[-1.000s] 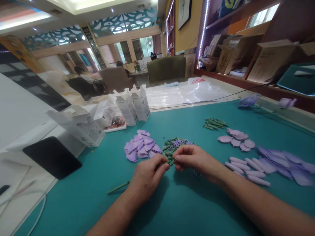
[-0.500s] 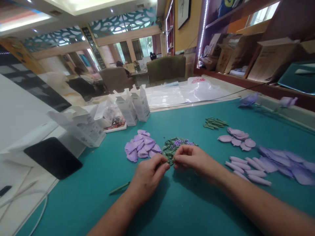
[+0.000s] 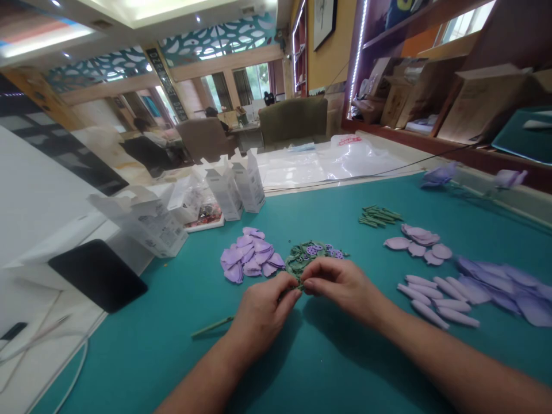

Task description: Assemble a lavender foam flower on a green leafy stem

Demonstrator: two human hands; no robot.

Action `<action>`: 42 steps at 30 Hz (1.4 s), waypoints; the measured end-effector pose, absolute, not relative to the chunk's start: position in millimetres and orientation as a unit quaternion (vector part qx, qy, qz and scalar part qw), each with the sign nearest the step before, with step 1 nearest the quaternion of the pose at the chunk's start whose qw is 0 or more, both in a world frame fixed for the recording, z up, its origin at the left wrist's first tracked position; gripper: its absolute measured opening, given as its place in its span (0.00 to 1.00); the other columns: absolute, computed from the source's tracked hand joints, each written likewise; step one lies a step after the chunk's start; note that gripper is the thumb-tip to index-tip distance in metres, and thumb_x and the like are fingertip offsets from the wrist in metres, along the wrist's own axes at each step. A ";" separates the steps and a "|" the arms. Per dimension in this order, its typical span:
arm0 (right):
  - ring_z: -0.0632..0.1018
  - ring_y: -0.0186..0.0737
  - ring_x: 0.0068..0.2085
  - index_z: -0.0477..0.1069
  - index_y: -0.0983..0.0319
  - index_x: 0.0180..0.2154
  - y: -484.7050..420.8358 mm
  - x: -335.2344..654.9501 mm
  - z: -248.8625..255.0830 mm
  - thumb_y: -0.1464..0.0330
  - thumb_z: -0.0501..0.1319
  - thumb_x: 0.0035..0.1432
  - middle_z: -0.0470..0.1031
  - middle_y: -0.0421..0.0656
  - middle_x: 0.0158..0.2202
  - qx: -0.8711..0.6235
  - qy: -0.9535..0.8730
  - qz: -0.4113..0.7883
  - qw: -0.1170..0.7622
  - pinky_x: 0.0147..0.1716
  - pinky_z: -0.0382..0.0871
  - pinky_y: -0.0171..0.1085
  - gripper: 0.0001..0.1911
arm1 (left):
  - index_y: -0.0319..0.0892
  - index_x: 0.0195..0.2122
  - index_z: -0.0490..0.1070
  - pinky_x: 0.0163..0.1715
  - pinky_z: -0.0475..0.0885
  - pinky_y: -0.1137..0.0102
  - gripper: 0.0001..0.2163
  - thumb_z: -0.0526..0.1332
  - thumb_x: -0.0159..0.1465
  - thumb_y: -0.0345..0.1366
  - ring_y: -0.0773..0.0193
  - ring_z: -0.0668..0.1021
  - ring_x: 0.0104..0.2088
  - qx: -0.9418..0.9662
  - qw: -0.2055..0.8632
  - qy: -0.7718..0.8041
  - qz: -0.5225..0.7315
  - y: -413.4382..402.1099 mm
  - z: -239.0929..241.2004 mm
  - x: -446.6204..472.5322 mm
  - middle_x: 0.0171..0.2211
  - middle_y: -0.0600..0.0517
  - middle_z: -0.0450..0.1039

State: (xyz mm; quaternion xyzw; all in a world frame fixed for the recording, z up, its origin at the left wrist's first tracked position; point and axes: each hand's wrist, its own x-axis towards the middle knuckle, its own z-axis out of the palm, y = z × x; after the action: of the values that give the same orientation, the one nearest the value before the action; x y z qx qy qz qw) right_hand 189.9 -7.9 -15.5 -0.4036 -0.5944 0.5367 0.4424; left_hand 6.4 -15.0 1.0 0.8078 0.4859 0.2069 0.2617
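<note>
Grip: left hand (image 3: pixel 265 310) and right hand (image 3: pixel 345 287) narrow, fingertips nearly meeting; cannot tell what they hold
Green pieces (image 3: pixel 297 261): heap just beyond the grip, partly hidden by fingers, too tangled to count
Lone green stick (image 3: pixel 211 327): one, left of the grip, end near the wrist
Pale buds (image 3: pixel 451 305): about eight, right of the grip
Table (image 3: pixel 321 374): teal top
Room: chairs (image 3: pixel 293 122) far beyond the grip

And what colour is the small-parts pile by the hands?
The pile is mostly green, partly purple: see the head view.
</note>
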 end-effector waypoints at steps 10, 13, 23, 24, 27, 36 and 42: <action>0.74 0.37 0.32 0.73 0.59 0.30 -12.1 186.9 -19.7 0.71 0.60 0.54 0.74 0.40 0.29 -0.425 -0.697 0.370 0.444 0.33 0.67 0.36 0.03 | 0.42 0.35 0.72 0.28 0.61 0.71 0.09 0.54 0.65 0.39 0.65 0.72 0.27 0.808 0.250 0.492 0.209 -16.0 -2.4 8.8 0.27 0.53 0.74; 0.76 0.38 0.35 0.75 0.59 0.33 -13.1 186.8 -21.4 0.71 0.58 0.57 0.76 0.41 0.32 -0.417 -0.716 0.344 0.442 0.36 0.68 0.37 0.06 | 0.43 0.36 0.72 0.29 0.62 0.71 0.09 0.54 0.65 0.38 0.64 0.73 0.28 0.801 0.249 0.499 0.217 -15.0 -2.9 7.6 0.28 0.53 0.75; 0.77 0.39 0.42 0.76 0.57 0.44 -16.0 185.6 -22.0 0.71 0.53 0.63 0.77 0.44 0.40 -0.382 -0.734 0.361 0.429 0.43 0.71 0.40 0.15 | 0.42 0.34 0.70 0.29 0.62 0.72 0.07 0.55 0.64 0.36 0.65 0.72 0.28 0.780 0.253 0.517 0.247 -11.2 -3.2 4.6 0.26 0.55 0.73; 0.77 0.39 0.43 0.76 0.57 0.45 -16.7 185.0 -21.7 0.72 0.53 0.63 0.77 0.45 0.41 -0.377 -0.737 0.363 0.427 0.44 0.71 0.40 0.15 | 0.42 0.34 0.70 0.29 0.62 0.72 0.07 0.55 0.64 0.37 0.65 0.72 0.28 0.778 0.250 0.519 0.250 -10.9 -3.9 4.4 0.26 0.55 0.72; 0.76 0.40 0.45 0.75 0.58 0.48 -19.0 183.7 -20.5 0.73 0.52 0.63 0.76 0.46 0.45 -0.363 -0.746 0.360 0.426 0.46 0.70 0.41 0.17 | 0.42 0.33 0.69 0.28 0.61 0.72 0.08 0.54 0.65 0.38 0.65 0.71 0.27 0.776 0.242 0.526 0.250 -10.1 -5.2 3.4 0.26 0.55 0.72; 0.75 0.41 0.48 0.72 0.59 0.49 -21.9 183.9 -16.1 0.74 0.53 0.62 0.75 0.47 0.47 -0.370 -0.750 0.371 0.405 0.49 0.70 0.42 0.17 | 0.43 0.36 0.68 0.29 0.62 0.71 0.08 0.52 0.65 0.39 0.64 0.72 0.26 0.772 0.238 0.539 0.238 -8.7 -2.2 2.0 0.25 0.55 0.71; 0.75 0.39 0.47 0.72 0.60 0.48 -21.8 184.9 -14.3 0.75 0.53 0.62 0.75 0.46 0.46 -0.372 -0.759 0.360 0.394 0.48 0.69 0.40 0.16 | 0.44 0.36 0.69 0.30 0.61 0.70 0.07 0.52 0.64 0.37 0.62 0.74 0.28 0.776 0.223 0.550 0.211 -9.5 -1.9 3.0 0.28 0.53 0.74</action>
State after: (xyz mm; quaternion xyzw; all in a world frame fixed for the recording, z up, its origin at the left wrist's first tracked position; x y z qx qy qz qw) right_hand 184.9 -21.8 -14.3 -0.3724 -0.7590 0.3603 0.3942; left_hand 3.0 -9.5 -1.9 0.7764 0.5503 0.2110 0.2233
